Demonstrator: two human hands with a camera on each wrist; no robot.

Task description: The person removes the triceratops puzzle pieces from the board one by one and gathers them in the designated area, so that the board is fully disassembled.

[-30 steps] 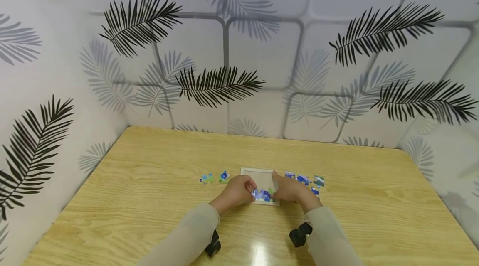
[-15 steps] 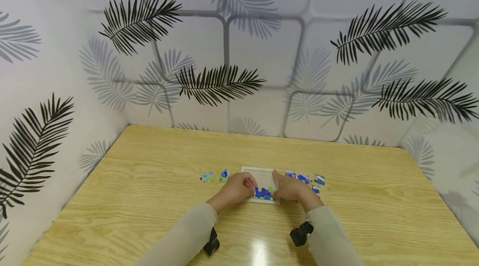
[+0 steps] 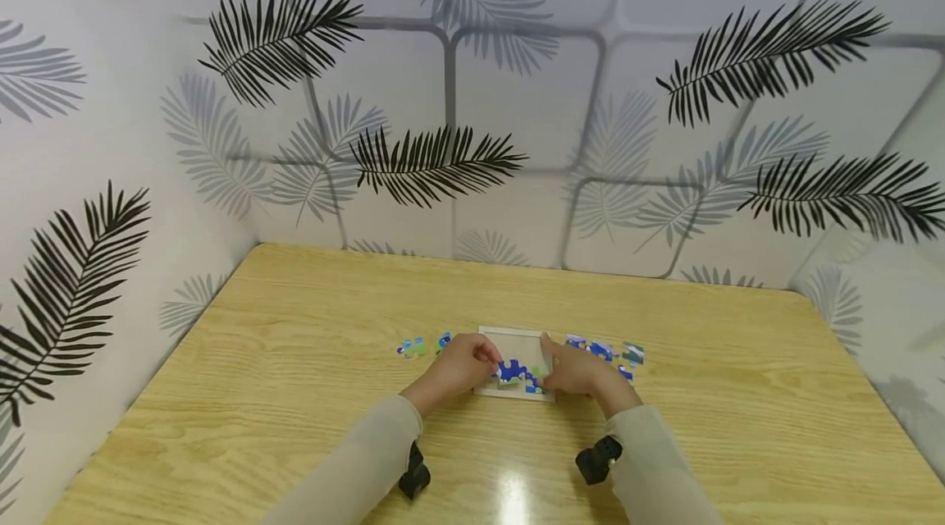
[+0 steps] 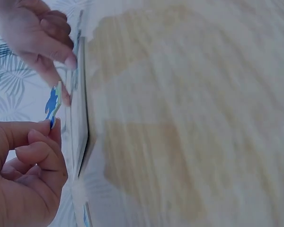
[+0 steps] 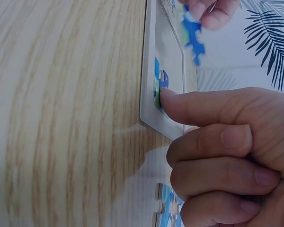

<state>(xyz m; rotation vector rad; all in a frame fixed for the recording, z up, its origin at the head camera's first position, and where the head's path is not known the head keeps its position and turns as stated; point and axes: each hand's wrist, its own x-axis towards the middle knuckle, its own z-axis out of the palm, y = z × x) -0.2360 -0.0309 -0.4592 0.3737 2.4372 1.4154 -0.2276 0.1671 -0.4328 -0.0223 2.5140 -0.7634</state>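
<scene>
In the head view a shallow pale puzzle tray [image 3: 509,396] lies on the wooden table between both hands. Finger and thumb of my left hand [image 3: 461,365] pinch the edge of a blue and white puzzle piece [image 3: 511,372], tilted above the tray; the left wrist view shows this piece [image 4: 52,104] apart from the tray. At the tray's right side, my right hand [image 3: 579,373] holds the tray, its thumb [image 5: 180,105] touching a green and blue puzzle piece [image 5: 157,94] in the near right corner. The other right fingers are curled, as the right wrist view shows.
Loose puzzle pieces [image 3: 410,347] lie left of the tray, one [image 3: 443,341] partly behind the left hand. Several more pieces [image 3: 601,349] lie to the right, beyond the right hand. A leaf-patterned wall [image 3: 509,213] stands behind the table [image 3: 332,295].
My left hand has raised the blue piece from the tray's near side and tilted it, baring some tray floor beneath. My right hand has stayed at the tray's right side.
</scene>
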